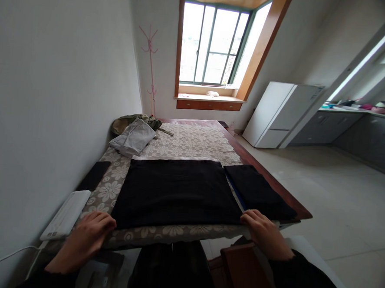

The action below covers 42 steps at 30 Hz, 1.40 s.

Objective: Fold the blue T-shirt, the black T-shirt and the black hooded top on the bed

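Table point(193, 137) edge beneath black cloth point(176, 191), forearms cropped.

a white device point(66, 214) is seen just left of the left hand; grey clothing point(133, 137) is piled far ahead, a white fridge point(281, 114) beyond the right hand.

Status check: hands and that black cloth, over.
Left hand and right hand at near corners of black cloth, spread flat. Folded dark piece lies alongside, right.
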Each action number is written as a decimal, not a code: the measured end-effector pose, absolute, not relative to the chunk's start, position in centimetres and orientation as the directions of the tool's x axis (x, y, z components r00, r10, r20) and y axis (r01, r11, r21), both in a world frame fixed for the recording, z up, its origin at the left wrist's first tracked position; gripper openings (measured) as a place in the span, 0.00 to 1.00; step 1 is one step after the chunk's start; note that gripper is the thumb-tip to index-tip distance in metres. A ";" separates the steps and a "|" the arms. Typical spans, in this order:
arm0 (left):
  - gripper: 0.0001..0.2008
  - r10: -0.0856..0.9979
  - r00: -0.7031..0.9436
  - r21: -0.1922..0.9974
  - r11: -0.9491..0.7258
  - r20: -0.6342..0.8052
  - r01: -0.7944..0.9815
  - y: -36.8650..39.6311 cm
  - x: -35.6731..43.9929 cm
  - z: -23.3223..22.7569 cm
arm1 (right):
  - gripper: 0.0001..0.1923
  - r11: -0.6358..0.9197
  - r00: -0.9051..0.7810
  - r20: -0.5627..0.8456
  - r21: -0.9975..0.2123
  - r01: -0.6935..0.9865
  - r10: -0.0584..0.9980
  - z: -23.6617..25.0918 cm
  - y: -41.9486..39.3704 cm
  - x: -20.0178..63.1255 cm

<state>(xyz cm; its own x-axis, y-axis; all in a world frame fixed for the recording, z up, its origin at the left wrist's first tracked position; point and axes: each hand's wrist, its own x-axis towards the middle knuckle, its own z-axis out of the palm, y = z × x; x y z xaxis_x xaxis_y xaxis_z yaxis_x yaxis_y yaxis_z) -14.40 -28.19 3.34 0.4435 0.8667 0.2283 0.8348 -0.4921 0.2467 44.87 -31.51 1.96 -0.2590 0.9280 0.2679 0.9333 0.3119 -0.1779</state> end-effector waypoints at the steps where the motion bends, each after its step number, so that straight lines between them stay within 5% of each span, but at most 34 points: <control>1: 0.11 0.876 0.434 0.263 -0.478 0.211 0.838 -28.4 -13.2 3.9 | 0.14 0.311 -0.256 0.265 -0.195 0.930 0.930 2.6 -31.5 43.8; 6: 0.20 0.878 0.406 0.367 -0.476 0.253 0.799 -26.5 -3.2 5.2 | 0.19 0.357 -0.262 0.275 -0.397 0.845 0.925 4.2 -28.5 33.7; 12: 0.28 0.891 0.397 0.218 -0.442 0.222 0.870 -22.9 6.3 0.9 | 0.31 0.307 -0.291 0.099 -0.259 0.916 0.952 0.8 -24.2 24.7; 27: 0.32 0.796 0.511 0.054 -0.555 0.326 0.830 -23.8 5.7 -1.8 | 0.40 0.406 -0.379 0.155 -0.229 0.885 0.912 -1.7 -24.9 25.1; 38: 0.40 0.684 0.559 -0.094 -0.591 0.468 0.801 -25.3 4.8 -6.8 | 0.45 0.506 -0.443 0.356 -0.106 0.856 0.823 -5.7 -27.0 25.4; 42: 0.42 0.722 0.413 0.011 -0.503 0.556 0.864 -27.2 5.8 -10.0 | 0.42 0.549 -0.430 0.456 -0.167 0.819 0.779 -9.2 -28.2 24.8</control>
